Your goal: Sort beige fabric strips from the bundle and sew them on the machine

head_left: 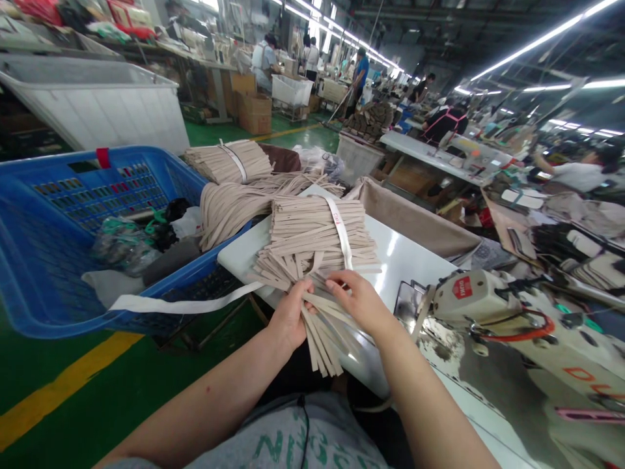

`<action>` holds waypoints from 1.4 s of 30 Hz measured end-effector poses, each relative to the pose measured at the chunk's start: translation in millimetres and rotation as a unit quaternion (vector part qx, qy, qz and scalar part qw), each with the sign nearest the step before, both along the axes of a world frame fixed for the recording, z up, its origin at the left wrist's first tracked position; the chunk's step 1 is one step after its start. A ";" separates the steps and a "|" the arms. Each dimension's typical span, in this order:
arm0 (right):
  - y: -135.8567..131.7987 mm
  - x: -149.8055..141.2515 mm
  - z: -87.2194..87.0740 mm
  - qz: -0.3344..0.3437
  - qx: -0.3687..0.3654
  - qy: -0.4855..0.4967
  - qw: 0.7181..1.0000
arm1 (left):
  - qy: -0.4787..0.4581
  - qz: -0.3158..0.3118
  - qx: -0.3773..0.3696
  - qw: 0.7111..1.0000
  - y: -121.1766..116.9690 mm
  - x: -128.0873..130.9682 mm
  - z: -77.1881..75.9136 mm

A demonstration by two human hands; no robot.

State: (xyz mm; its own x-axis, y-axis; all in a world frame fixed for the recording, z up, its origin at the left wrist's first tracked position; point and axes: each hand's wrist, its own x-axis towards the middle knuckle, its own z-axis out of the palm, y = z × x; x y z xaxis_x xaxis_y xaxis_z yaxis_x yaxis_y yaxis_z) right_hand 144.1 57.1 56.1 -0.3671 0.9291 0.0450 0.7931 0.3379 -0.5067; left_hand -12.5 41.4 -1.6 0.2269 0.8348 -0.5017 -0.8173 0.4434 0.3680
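Observation:
A tied bundle of beige strips (312,238) lies on the white table (410,260), bound by a white band. Several loose strips (325,342) fan out from its near end toward me. My left hand (290,316) is closed around these loose strips from the left. My right hand (359,303) pinches the strips from the right, fingers curled over them. Two more bundles of the same strips (229,163) lie behind, partly over a blue basket (43,260).
A sewing machine (481,303) with a red label stands on the table at the right. The blue basket holds bags and cloth. A white bin (97,104) stands behind it. Other people work at tables farther back. Green floor with a yellow line lies at the left.

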 end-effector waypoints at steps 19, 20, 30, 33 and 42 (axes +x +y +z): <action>-13.3 4.5 -12.9 -0.094 0.031 -0.102 0.990 | 0.014 0.021 -0.063 0.998 -14.2 -8.3 16.6; -18.0 0.9 -8.1 -0.091 0.038 -0.102 0.990 | 0.013 0.016 -0.057 0.998 -13.8 -7.8 16.9; -12.8 -0.3 -12.1 -0.033 0.010 0.016 0.999 | 0.030 -0.002 -0.068 0.997 -13.2 -9.8 10.6; 8.9 16.4 -30.2 -0.040 0.069 -0.050 0.996 | 0.029 0.002 -0.066 0.997 -14.0 -13.0 11.8; 3.8 29.1 -47.5 -0.034 0.107 -0.167 0.979 | 0.039 -0.011 -0.074 0.996 -17.7 -19.5 18.7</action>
